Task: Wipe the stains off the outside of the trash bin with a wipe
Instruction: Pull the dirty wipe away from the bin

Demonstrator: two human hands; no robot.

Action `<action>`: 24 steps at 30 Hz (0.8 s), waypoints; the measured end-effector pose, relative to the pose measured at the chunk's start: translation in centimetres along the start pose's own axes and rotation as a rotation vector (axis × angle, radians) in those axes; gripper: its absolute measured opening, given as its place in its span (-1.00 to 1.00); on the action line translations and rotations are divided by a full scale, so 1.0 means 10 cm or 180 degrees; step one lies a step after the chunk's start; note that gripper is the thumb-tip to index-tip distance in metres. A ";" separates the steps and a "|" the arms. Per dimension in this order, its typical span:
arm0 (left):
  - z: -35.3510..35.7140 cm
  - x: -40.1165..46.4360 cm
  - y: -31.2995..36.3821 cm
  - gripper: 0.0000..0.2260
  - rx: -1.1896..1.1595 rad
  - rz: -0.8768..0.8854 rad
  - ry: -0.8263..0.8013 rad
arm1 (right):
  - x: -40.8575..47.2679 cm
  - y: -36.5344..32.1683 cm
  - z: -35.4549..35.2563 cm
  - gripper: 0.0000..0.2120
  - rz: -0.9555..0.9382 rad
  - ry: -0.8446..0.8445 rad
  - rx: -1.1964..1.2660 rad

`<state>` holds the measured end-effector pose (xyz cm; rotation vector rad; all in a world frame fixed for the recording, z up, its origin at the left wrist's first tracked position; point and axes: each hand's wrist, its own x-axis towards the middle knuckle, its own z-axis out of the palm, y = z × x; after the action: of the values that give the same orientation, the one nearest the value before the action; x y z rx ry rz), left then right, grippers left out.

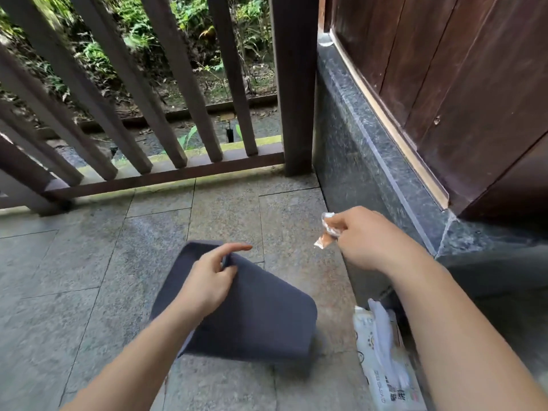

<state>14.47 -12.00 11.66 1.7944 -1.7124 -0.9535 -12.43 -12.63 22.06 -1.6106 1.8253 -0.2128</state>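
Trash bin [255,315], a dark grey one with rounded corners, lies tipped over on the stone-tiled floor [74,277], its flat side turned up toward the camera and its far rim pointing toward the wooden railing [166,170] that runs along the floor's far edge. The left hand [207,280] grips that far rim, thumb and curled fingers closed round the edge while the index finger sticks out straight toward the right. The right hand [367,238] hangs in the air to the right of the bin, apart from it, and pinches a crumpled wipe [327,231] between thumb and fingertips; the wipe is white with orange-brown staining, and its lower end dangles below the fingers. A white pack of wipes [385,369] lies on the floor near its right edge, just right of the bin, beside the dark stone ledge [355,161], with a loose sheet sticking up out of its opening. Above that ledge stands a brown wooden wall [459,84]. Beyond the railing, green plants [142,34] and bare ground show between the slats. The bin and both forearms are slightly blurred.
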 end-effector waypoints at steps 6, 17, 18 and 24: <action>0.14 0.64 0.14 -0.43 0.0512 0.0748 -0.0359 | -0.02 0.14 -0.14 -0.63 -0.0049 0.0112 0.0030; 1.16 0.94 0.23 -0.37 0.1895 0.2197 -0.0976 | -0.02 0.14 -0.15 -0.65 0.0268 0.0078 -0.0053; 1.22 0.95 0.23 -0.36 0.1945 0.2302 -0.1025 | -0.02 0.14 -0.14 -0.69 0.0280 0.0097 -0.0084; 1.48 1.18 0.26 -0.58 0.2118 0.2437 -0.0979 | 0.01 0.16 -0.11 -0.65 0.0411 0.0224 -0.0022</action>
<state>1.27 -22.12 2.24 1.1136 -2.8437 -0.3403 -14.38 -12.74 22.00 -1.5005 1.9777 -0.2073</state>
